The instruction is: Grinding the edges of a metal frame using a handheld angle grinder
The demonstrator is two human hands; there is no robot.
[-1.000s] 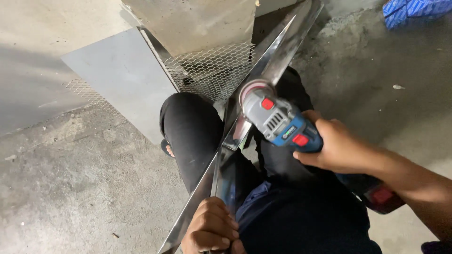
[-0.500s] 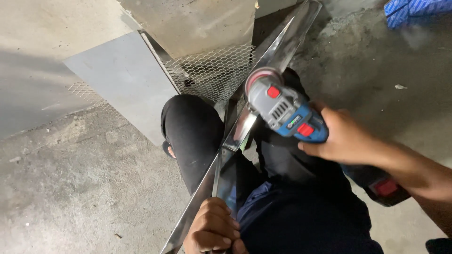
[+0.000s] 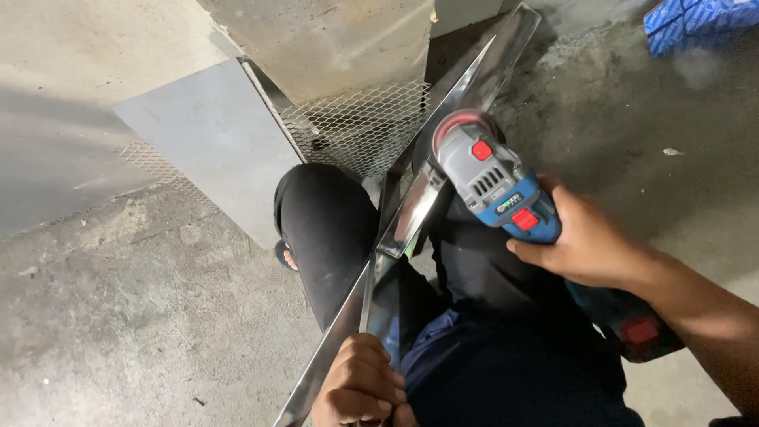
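My right hand (image 3: 589, 245) grips a blue and grey cordless angle grinder (image 3: 498, 190) with red buttons. Its disc (image 3: 456, 122) rests against the edge of a long shiny metal angle strip (image 3: 411, 217). The strip runs from the bottom centre up to the top right, between my knees in black trousers (image 3: 324, 229). My left hand (image 3: 360, 387) clasps the near end of the strip at the bottom of the view.
A grey metal sheet (image 3: 209, 138) and expanded wire mesh (image 3: 356, 126) lean by a concrete block (image 3: 332, 39) ahead. A blue cloth-like bundle (image 3: 696, 20) lies at the top right. The floor (image 3: 118, 316) is rough concrete.
The grinder and my right hand have moved up along the strip, away from my body. My left hand stays on the strip's near end.
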